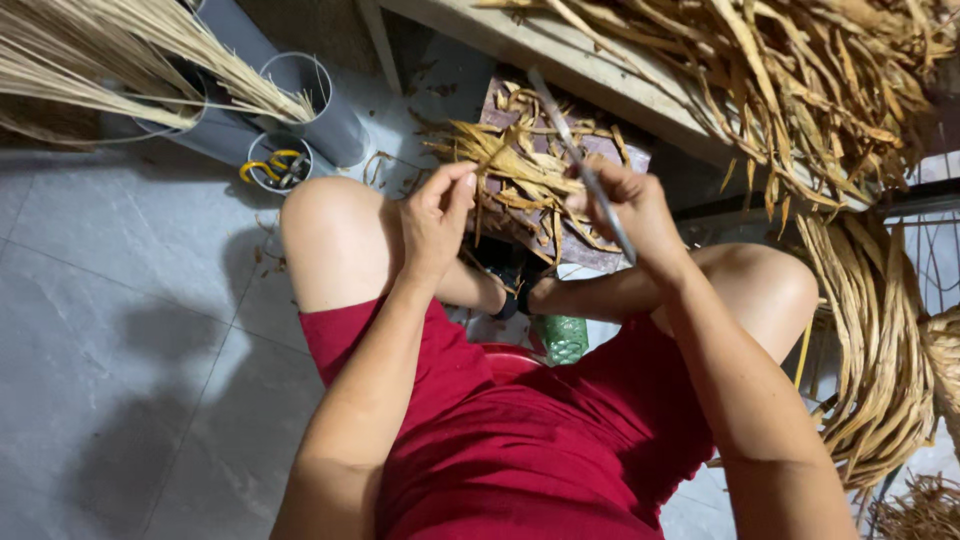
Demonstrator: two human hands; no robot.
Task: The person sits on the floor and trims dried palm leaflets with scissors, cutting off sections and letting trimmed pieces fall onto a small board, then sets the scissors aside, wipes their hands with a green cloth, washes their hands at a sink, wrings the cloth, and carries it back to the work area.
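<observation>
My left hand [436, 212] pinches a bunch of dry yellowish plant strips [515, 175] between thumb and fingers, above my left knee. My right hand [628, 205] grips a long thin grey metal tool [580, 165] that runs diagonally up to the left, across the same strips. Both hands sit close together over a dark purplish board [620, 155] littered with strip scraps. I sit low with red shorts [520, 440] on, knees apart.
Grey plastic pipes [315, 100] stand at the upper left, one holding yellow-handled pliers [270, 165]. A bundle of pale straw [110, 60] lies over them. Heaps of dried strips [800, 80] cover a bench at upper right and hang down at the right [880, 370]. Grey tiled floor [110, 330] spreads left.
</observation>
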